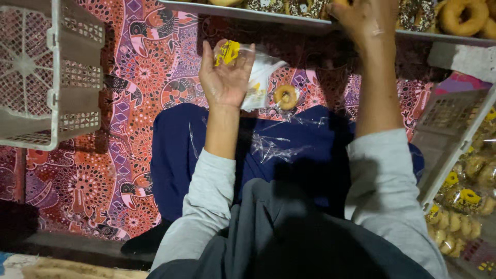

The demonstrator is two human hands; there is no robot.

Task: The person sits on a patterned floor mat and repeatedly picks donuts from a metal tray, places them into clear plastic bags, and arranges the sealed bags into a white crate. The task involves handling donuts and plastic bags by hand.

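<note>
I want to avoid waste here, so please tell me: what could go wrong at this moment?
1. The left hand holds the clear bag loosely by one side; the small doughnut low inside it might slip out onto the patterned cloth.
2. The right hand reaches into the metal tray of doughnuts and may smear the toppings.

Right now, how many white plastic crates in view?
2: one crate at upper left, empty as far as visible; one crate at right edge holding bagged doughnuts. Others may sit off-frame.
</note>
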